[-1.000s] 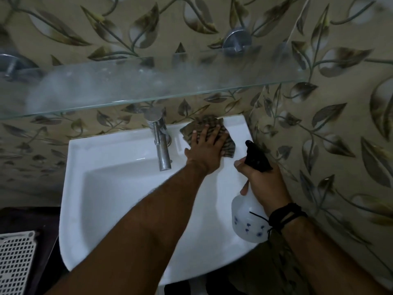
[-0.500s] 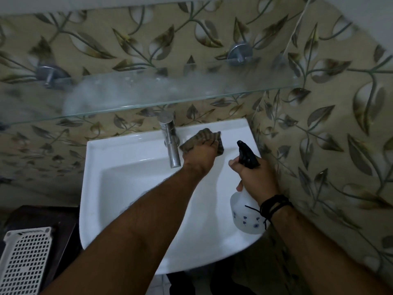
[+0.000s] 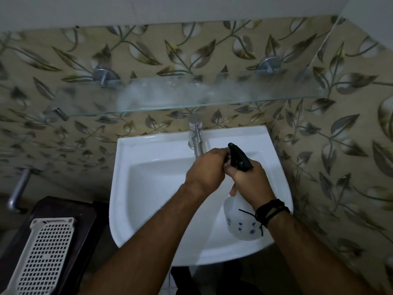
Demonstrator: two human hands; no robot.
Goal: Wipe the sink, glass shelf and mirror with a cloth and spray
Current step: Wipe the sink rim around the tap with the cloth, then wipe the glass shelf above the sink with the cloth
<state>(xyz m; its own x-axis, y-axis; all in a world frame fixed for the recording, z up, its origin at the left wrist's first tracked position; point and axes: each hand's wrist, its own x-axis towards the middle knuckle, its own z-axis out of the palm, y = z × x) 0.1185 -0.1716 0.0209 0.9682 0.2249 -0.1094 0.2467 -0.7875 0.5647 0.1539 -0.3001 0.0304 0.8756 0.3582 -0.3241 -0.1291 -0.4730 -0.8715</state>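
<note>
My left hand [image 3: 205, 171] is closed in a fist over the white sink [image 3: 148, 188], just in front of the chrome tap [image 3: 196, 135]. The brown checked cloth is bunched inside it, almost fully hidden. My right hand [image 3: 249, 182] grips the neck of the spray bottle [image 3: 241, 224], whose white body has blue flowers. Its black trigger head [image 3: 239, 156] touches my left knuckles. Above the sink, the glass shelf [image 3: 212, 96] carries a foggy white smear at its middle. No mirror is in view.
A white perforated basket [image 3: 44, 252] lies on a dark stand [image 3: 70, 209] at the lower left. A metal pipe [image 3: 18, 190] juts from the left wall. Leaf-patterned tiles [image 3: 340, 145] close in right beside the sink.
My left hand gathered the flat cloth off the sink's back ledge into a fist and drew it back to the sprayer's head. The view has pulled back and tilted upward.
</note>
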